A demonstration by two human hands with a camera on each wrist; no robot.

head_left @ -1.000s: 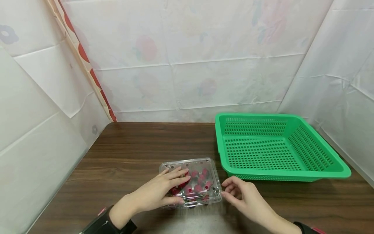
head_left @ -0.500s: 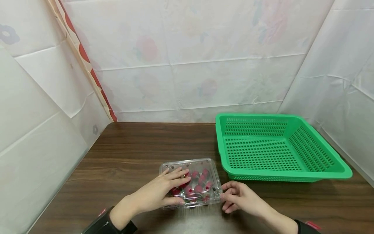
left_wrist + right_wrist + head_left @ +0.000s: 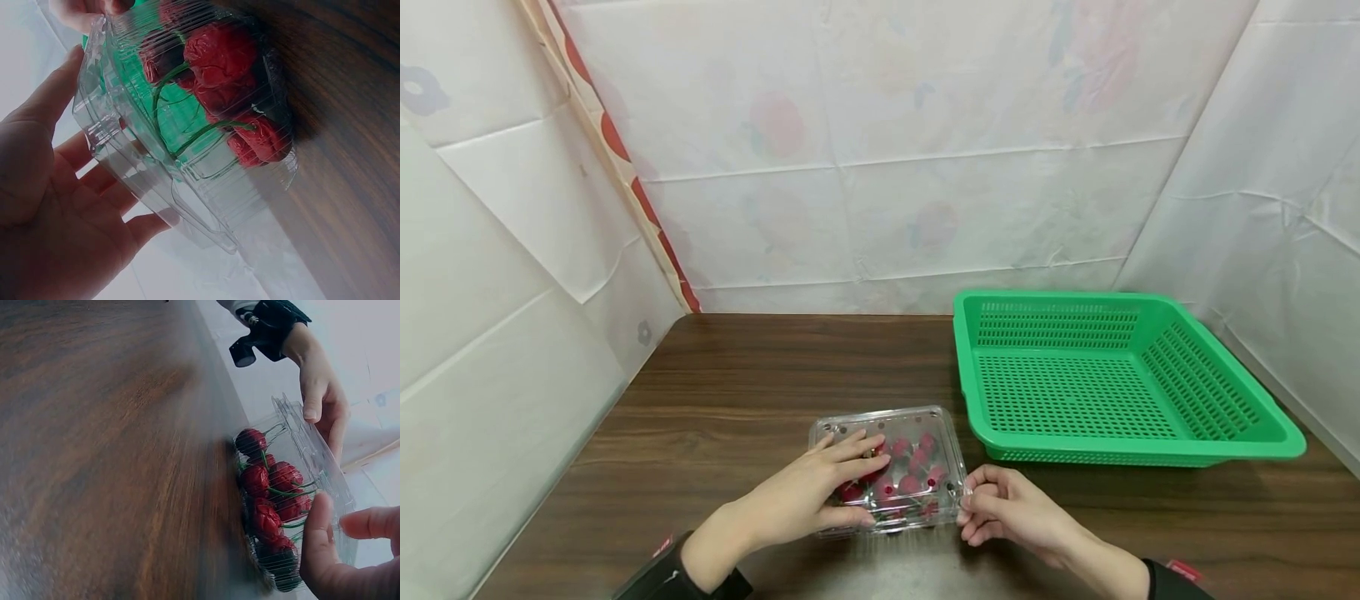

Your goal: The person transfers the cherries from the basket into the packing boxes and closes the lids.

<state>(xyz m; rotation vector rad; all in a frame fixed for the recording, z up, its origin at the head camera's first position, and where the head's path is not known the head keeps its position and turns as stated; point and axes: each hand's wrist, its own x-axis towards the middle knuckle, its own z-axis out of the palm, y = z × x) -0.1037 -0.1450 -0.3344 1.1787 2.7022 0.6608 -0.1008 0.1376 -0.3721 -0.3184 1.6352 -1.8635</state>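
A clear plastic clamshell box [image 3: 901, 421] sits shut on the dark table, with several wrinkled red cherries [image 3: 910, 485] inside. Their green stems show through the ribbed side in the left wrist view. My left hand [image 3: 801, 493] rests on the left part of the lid, fingers spread and straight, thumb near the front rim. At the front right corner of the box, my right hand [image 3: 1011, 510] pinches the edge between thumb and forefinger. The right wrist view shows its thumb and finger at the rim [image 3: 331, 456], above the cherries [image 3: 265, 519].
A green plastic basket [image 3: 1075, 446] with slotted sides stands at the right, just behind my right hand. The brown wood table [image 3: 737, 358] reaches back to white sheeting [image 3: 880, 225], which also rises along the left and right sides.
My right hand has moved in slightly to the left, from the box's right edge to a pinch on its front right corner. The left hand and the box stay where they were.
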